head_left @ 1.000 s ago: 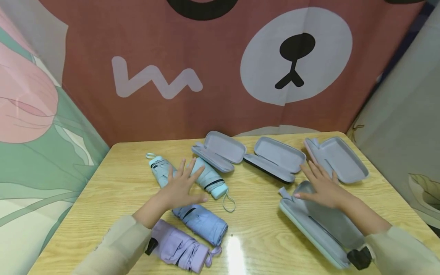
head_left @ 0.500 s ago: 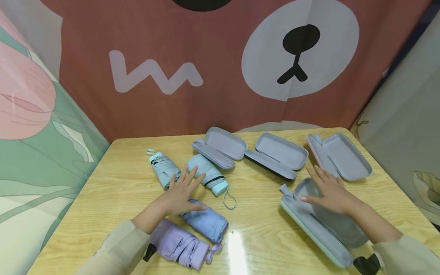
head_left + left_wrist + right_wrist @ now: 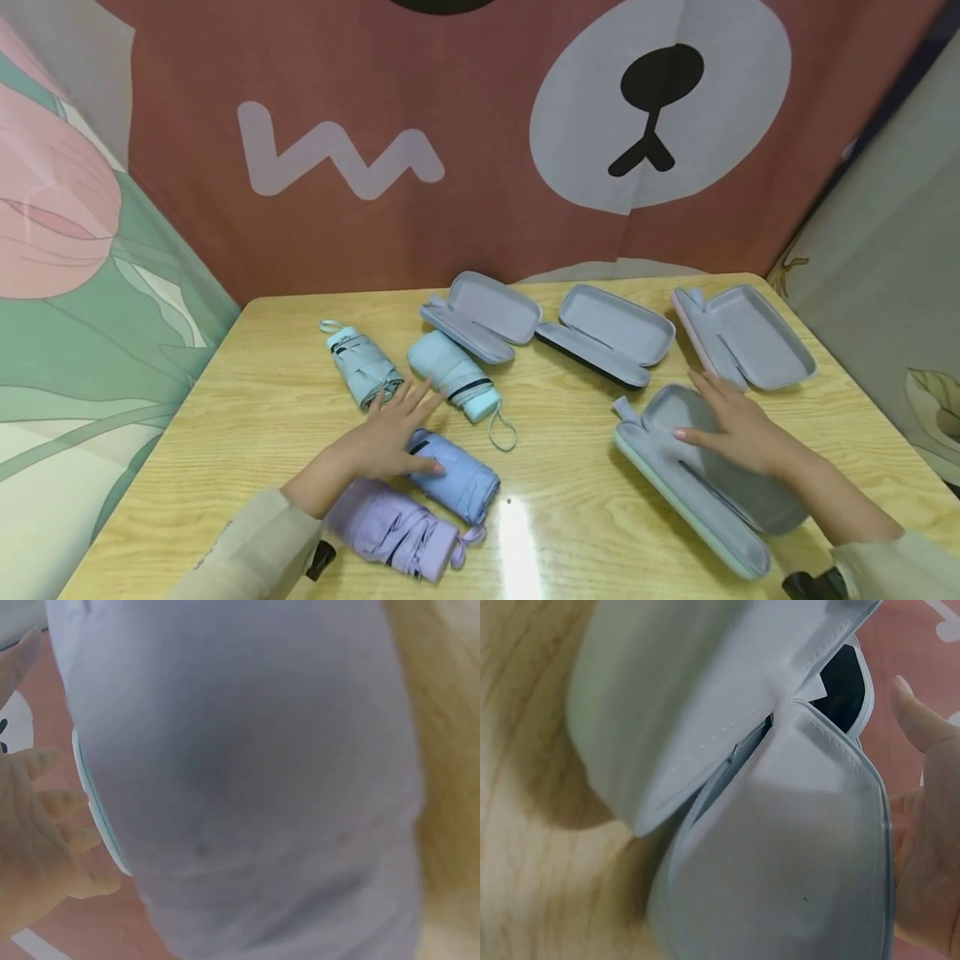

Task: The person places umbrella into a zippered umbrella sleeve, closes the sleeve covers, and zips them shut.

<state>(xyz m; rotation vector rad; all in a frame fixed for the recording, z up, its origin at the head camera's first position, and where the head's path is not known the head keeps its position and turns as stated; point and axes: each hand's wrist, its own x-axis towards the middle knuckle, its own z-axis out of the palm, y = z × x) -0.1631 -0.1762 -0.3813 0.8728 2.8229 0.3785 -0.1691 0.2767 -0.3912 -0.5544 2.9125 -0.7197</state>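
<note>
My left hand [image 3: 382, 440], fingers spread, is over the folded umbrellas and overlaps a blue umbrella [image 3: 457, 477] in the head view. A lilac umbrella [image 3: 393, 529] lies nearest me, filling much of the left wrist view. Behind the hand are a pale teal umbrella [image 3: 363, 367] and a light aqua umbrella [image 3: 453, 375] with a looped strap. With fingers extended, my right hand [image 3: 750, 423] is over the nearest grey-lined zip case [image 3: 697, 492], which lies unfolded, mint outside. The right wrist view shows its lining [image 3: 780, 877] beside the hand. Neither hand grips anything.
Along the back of the wooden table [image 3: 247, 400] lie more unfolded cases: a left case [image 3: 495, 308], a black-backed case [image 3: 618, 325] and a pink-edged case [image 3: 761, 337]. A bear-print cloth [image 3: 480, 225] hangs behind the table.
The head view has tipped down a little. My left hand has drawn slightly back toward me, uncovering more of the teal umbrella. My right hand has shifted to the right over the near case.
</note>
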